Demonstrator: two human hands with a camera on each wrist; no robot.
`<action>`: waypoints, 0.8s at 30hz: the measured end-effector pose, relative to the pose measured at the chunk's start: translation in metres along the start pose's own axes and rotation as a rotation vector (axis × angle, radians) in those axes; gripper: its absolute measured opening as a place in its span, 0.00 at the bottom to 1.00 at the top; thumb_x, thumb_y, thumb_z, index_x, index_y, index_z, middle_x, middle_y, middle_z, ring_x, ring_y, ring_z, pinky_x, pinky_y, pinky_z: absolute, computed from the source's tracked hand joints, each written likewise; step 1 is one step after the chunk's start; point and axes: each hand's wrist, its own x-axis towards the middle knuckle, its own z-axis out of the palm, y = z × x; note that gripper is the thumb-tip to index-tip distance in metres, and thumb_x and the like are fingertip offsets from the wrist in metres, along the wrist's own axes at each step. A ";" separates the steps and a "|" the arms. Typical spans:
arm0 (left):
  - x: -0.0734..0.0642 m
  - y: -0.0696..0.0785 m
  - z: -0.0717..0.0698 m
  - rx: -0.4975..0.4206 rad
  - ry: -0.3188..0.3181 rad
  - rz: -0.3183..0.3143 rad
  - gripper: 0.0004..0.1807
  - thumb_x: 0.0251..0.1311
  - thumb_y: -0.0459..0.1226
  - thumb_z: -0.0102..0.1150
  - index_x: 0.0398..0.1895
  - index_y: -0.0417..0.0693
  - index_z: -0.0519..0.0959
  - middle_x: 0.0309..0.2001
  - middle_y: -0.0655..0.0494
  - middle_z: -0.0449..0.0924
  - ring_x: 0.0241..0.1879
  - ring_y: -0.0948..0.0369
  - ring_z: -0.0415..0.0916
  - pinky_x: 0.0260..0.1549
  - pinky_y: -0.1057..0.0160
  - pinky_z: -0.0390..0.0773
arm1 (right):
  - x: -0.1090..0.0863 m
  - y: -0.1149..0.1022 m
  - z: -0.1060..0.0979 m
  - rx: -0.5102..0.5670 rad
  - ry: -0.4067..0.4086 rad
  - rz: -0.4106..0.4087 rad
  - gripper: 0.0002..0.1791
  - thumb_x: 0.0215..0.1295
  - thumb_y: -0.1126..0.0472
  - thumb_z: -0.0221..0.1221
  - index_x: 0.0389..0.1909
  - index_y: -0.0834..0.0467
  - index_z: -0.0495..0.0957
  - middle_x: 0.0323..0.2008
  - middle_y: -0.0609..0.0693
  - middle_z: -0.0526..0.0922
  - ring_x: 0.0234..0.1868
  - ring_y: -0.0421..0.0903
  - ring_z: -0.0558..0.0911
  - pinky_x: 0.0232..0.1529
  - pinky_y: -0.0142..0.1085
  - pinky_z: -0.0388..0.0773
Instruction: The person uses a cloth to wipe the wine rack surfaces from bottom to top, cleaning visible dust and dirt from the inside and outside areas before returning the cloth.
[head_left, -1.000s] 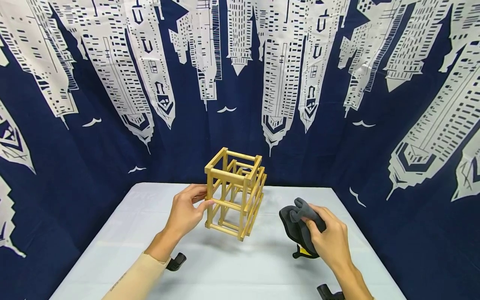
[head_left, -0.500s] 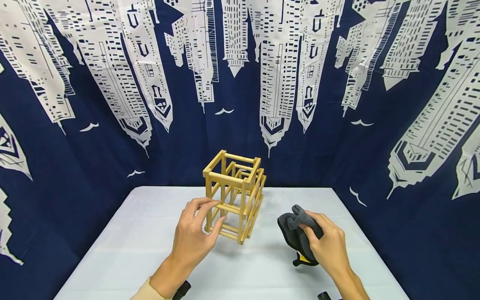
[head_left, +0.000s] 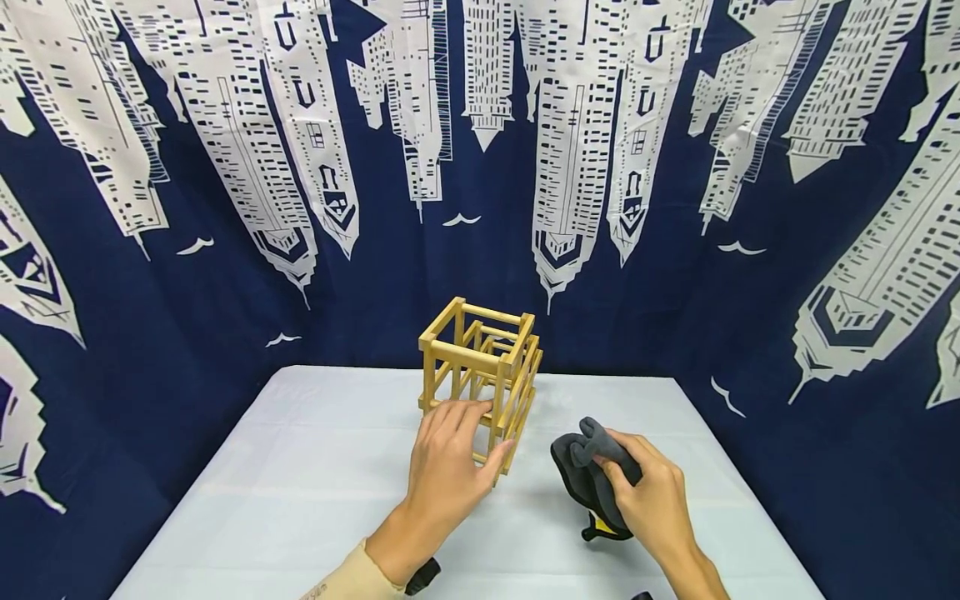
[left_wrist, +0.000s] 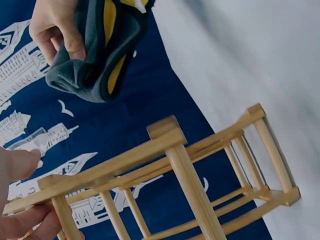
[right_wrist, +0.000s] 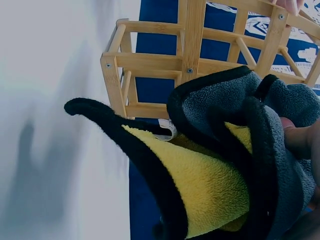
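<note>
A light wooden rack (head_left: 467,356) with round rungs and square posts stands on the table. My left hand (head_left: 448,458) is in front of its near side, thumb spread from the fingers. In the left wrist view, the thumb lies apart from the rack's rail (left_wrist: 120,161) while the fingers reach behind a post, perhaps touching it. My right hand (head_left: 658,492) pinches a folded cleaning cloth (head_left: 592,475) above the table, right of the rack. Grey on one side and yellow on the other, the cloth (right_wrist: 205,185) has thick black edging and a small white label (right_wrist: 169,131).
A white cover lies over the table (head_left: 315,467). Behind and beside it hangs a dark blue curtain (head_left: 375,308) printed with white buildings and birds. Part of a black wrist device (head_left: 423,575) shows below the left wrist.
My left hand has let go of the rack's left front post and moved right across its near side. The rack stays in place. My right hand keeps the cloth, slightly lower than before.
</note>
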 end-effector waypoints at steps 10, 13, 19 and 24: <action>0.006 0.002 0.002 -0.017 -0.009 -0.048 0.22 0.64 0.44 0.90 0.56 0.48 0.92 0.45 0.56 0.96 0.51 0.53 0.92 0.65 0.44 0.88 | 0.000 -0.004 0.006 0.007 -0.020 0.011 0.25 0.62 0.75 0.83 0.60 0.60 0.93 0.53 0.56 0.97 0.53 0.63 0.97 0.62 0.04 0.67; 0.005 -0.001 -0.002 -0.049 -0.015 -0.062 0.21 0.63 0.42 0.90 0.56 0.46 0.92 0.45 0.55 0.96 0.51 0.53 0.93 0.68 0.43 0.89 | -0.001 -0.004 0.007 0.000 -0.023 0.016 0.25 0.61 0.76 0.83 0.60 0.61 0.93 0.52 0.56 0.97 0.53 0.63 0.97 0.62 0.05 0.67; 0.001 -0.014 -0.012 -0.133 -0.015 -0.069 0.19 0.62 0.36 0.89 0.54 0.42 0.93 0.44 0.53 0.97 0.51 0.50 0.95 0.73 0.38 0.88 | -0.002 -0.003 0.005 -0.024 -0.031 0.022 0.25 0.61 0.76 0.83 0.59 0.61 0.93 0.52 0.56 0.97 0.53 0.63 0.97 0.62 0.04 0.66; -0.001 -0.029 -0.021 -0.241 -0.015 -0.069 0.16 0.63 0.28 0.85 0.52 0.38 0.91 0.47 0.47 0.97 0.53 0.48 0.96 0.75 0.35 0.85 | -0.003 0.000 0.002 -0.035 -0.024 0.026 0.26 0.60 0.76 0.83 0.59 0.61 0.93 0.51 0.54 0.97 0.53 0.62 0.97 0.63 0.05 0.66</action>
